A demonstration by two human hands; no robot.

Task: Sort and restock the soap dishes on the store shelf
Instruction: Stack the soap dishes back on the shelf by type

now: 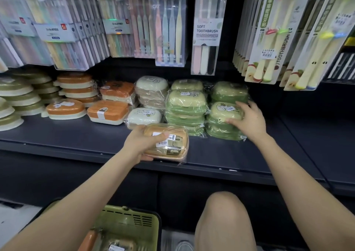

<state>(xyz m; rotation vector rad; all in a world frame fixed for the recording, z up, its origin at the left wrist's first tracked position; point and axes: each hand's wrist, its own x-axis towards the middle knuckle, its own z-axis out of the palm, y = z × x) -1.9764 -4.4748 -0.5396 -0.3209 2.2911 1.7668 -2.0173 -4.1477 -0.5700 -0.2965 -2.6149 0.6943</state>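
Here, the left hand (143, 141) is holding a tan plastic soap dish wrapped in clear film (171, 145) just over the front of the dark shelf (76, 135). Its fingers curl under the dish, and its thumb lies on top, by a white sticker with a barcode. The words on the sticker are too blurry to read. The right hand (247, 119) is on the top pale green soap dish (223, 112) of the front right pile. Its thumb is at the front edge and its fingers are curled over the far side, so it grips the dish. That dish has a little cartoon drawing and a white price sticker on its lid. More green dishes sit in piles beside and behind it. To the left are cream white soap dishes (145, 116), then orange soap dishes with cream bottoms (107, 112), then olive and cream dishes (17, 95) at the far left. Above the shelf hang packs of toothbrushes. One tall clear pack (207, 29) says "SOFT TOOTHBRUSH", and a green and cream pack (269, 39) says "TOOTHBRUSH" down its side. Low down, a green plastic basket (130, 212) holds more wrapped things.
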